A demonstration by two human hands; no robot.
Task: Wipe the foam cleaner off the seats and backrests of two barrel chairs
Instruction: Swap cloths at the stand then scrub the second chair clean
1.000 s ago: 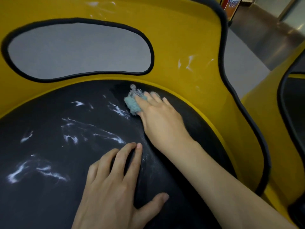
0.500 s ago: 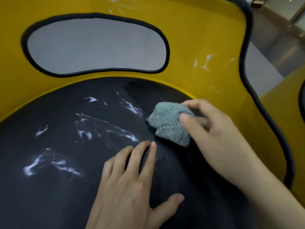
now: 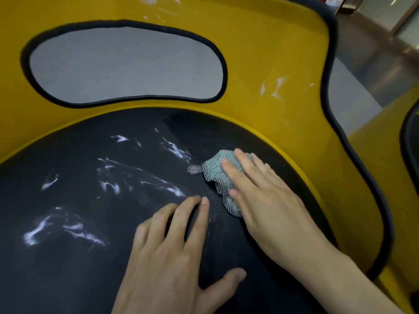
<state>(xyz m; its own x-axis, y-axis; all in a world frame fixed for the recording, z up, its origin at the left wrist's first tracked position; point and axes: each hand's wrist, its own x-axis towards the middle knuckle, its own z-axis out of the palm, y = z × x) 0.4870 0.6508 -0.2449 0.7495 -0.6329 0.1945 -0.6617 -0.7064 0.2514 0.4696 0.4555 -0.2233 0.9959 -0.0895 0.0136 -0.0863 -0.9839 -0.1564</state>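
Fingers (image 3: 238, 177) of right hand (image 3: 272, 205) lie straight, pressing cloth (image 3: 212, 172) flat on black seat (image 3: 68, 279); previously they gripped it bunched. Left hand (image 3: 167, 257) flat on seat, fingers straight, position unchanged.

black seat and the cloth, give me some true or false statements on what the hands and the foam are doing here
1. The right hand presses a teal cloth onto the black seat with straight fingers. True.
2. The left hand holds a spray can. False: it rests flat on the seat and holds nothing.
3. White foam streaks lie on the seat to the left of the cloth. True.
4. The yellow backrest is free of foam. False: white smears show on it, to the right of the oval opening.
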